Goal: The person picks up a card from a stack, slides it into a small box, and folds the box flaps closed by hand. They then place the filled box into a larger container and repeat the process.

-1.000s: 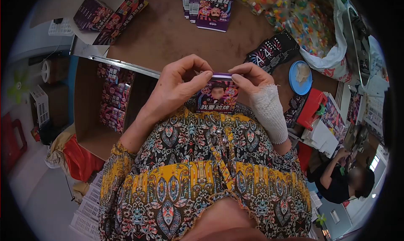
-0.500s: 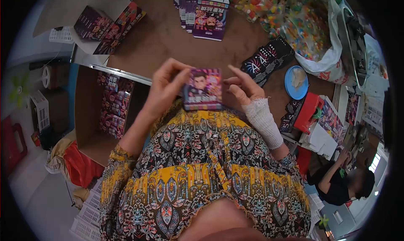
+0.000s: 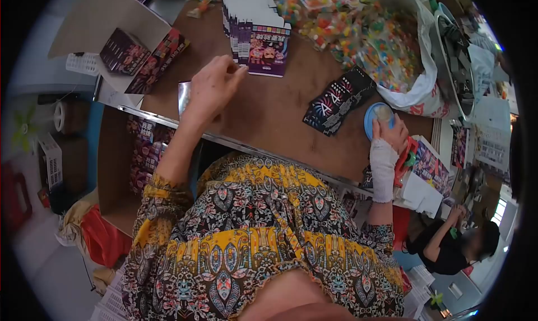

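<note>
My left hand (image 3: 216, 85) hovers over the brown table with bent fingers, thumb and forefinger apart. Its fingertips are close to the edge of a purple printed card box (image 3: 269, 54), the front one in a row of flat boxes. Partly hidden behind my left wrist lies a small box (image 3: 184, 95), its face pale with glare. My right hand (image 3: 395, 135), wrapped at the wrist in white bandage, rests at a blue round dish (image 3: 369, 122). Its fingers are stretched out against the dish, near a whitish lump (image 3: 383, 113) in it.
Wrapped colourful candies (image 3: 358, 35) spill from a white sack (image 3: 428, 85) at the back right. Black fanned cards (image 3: 339, 99) lie mid-table. An open carton (image 3: 115, 169) of printed boxes stands below the table's left edge. Another person (image 3: 448, 245) sits at the right.
The purple card box has left the space before my body. My left hand has moved forward; a small box now lies by its wrist. My right hand has gone right to the blue dish.
</note>
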A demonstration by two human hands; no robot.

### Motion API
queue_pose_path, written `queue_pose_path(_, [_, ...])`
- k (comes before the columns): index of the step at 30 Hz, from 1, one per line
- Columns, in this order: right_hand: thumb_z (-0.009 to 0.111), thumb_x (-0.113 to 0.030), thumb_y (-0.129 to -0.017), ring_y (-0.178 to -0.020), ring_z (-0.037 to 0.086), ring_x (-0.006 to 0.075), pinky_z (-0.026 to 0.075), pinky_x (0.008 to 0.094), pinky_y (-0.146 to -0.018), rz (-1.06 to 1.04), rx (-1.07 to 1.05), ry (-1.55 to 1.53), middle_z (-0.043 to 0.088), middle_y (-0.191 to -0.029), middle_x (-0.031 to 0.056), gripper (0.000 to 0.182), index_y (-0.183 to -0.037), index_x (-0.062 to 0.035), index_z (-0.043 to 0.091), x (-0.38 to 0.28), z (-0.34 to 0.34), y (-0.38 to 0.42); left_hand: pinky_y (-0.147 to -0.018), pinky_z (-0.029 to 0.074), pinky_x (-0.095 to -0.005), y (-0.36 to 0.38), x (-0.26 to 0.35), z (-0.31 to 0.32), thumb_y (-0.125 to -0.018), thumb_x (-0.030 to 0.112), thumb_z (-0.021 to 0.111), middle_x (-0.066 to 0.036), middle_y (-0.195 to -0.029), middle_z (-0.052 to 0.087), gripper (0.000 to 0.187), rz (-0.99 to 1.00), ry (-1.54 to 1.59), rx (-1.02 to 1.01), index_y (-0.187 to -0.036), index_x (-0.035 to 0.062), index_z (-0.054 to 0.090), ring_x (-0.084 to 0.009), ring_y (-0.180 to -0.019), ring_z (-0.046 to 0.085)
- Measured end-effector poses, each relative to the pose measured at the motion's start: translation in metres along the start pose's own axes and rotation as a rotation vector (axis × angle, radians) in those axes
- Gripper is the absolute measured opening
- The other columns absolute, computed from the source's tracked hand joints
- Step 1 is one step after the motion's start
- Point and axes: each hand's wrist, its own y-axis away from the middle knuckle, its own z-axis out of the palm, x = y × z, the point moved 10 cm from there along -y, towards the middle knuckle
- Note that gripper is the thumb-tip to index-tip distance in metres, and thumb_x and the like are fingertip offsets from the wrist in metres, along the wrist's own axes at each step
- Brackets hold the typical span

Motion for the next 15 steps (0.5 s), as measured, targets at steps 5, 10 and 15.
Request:
queue_pose_path(5, [0.072, -0.022, -0.092, -0.086, 0.067, 0.0303, 0.053, 0.0403, -0.079, 0.167, -0.242, -1.040, 0.070, -0.099, 0.0130, 0.020, -0.097, -0.0033, 0.067, -0.091, -0.009, -0.052, -0.077, 0.052, -0.0455, -0.036, -0.014, 0.031, -0.086, 0.052, 0.074, -0.016, -0.090, 0.065, 0.052, -0.005, -0.250, 0.053, -0.090, 0.0023, 0.060, -0.0354, -0.090, 0.067])
queue_pose_path(10, [0.073, -0.026, -0.092, -0.086, 0.071, 0.0324, 0.055, 0.0426, -0.078, 0.087, -0.333, -1.092, 0.072, -0.093, 0.0162, 0.031, -0.109, -0.0032, 0.061, -0.212, 0.048, -0.106, -0.076, 0.053, -0.0472, -0.039, -0.017, 0.044, -0.085, 0.049, 0.076, -0.016, -0.092, 0.064, 0.050, 0.047, -0.234, 0.089, -0.095, 0.0029, 0.060, -0.0374, -0.089, 0.067])
queue_pose_path(15, [0.076, -0.019, -0.091, -0.073, 0.065, 0.0153, 0.052, 0.0302, -0.069, 0.117, -0.305, -1.332, 0.069, -0.082, 0.0084, 0.025, -0.099, -0.0007, 0.062, -0.226, 0.035, -0.108, -0.076, 0.053, -0.0461, -0.040, -0.014, 0.043, -0.085, 0.048, 0.076, -0.015, -0.096, 0.065, 0.050, 0.062, -0.271, 0.081, -0.098, 0.0031, 0.060, -0.0370, -0.088, 0.066])
